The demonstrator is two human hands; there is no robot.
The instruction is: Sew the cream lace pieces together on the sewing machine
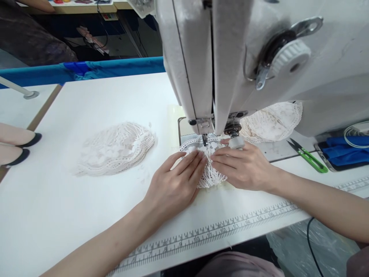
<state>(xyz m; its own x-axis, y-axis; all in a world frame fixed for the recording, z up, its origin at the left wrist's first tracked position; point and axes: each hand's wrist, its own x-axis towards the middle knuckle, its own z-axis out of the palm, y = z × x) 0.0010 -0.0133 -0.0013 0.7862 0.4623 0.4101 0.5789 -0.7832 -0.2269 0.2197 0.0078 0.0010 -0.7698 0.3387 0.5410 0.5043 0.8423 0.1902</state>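
A white lace piece [212,177] lies under the presser foot [205,139] of a sewing machine, its scalloped edge reaching behind the needle area. From the left, my left hand [176,179] holds it, fingers together and fingertips pressed on the lace close to the foot. My right hand [245,165] grips the lace's right side, fingers bent inward. Both thumbs are mostly hidden. Left of the machine rests a stack of white lace pieces [115,148]. Another lace pile [275,121] sits behind my right hand, partly covered by the machine head.
The sewing machine head [190,61] looms above my hands. Green-handled thread snips [309,156] lie at right beside a phone [328,157] and blue cloth [346,150]. A printed ruler [198,240] follows the front edge. Two cream, dark-tipped objects [17,144] protrude at left; a person [29,34] is beyond.
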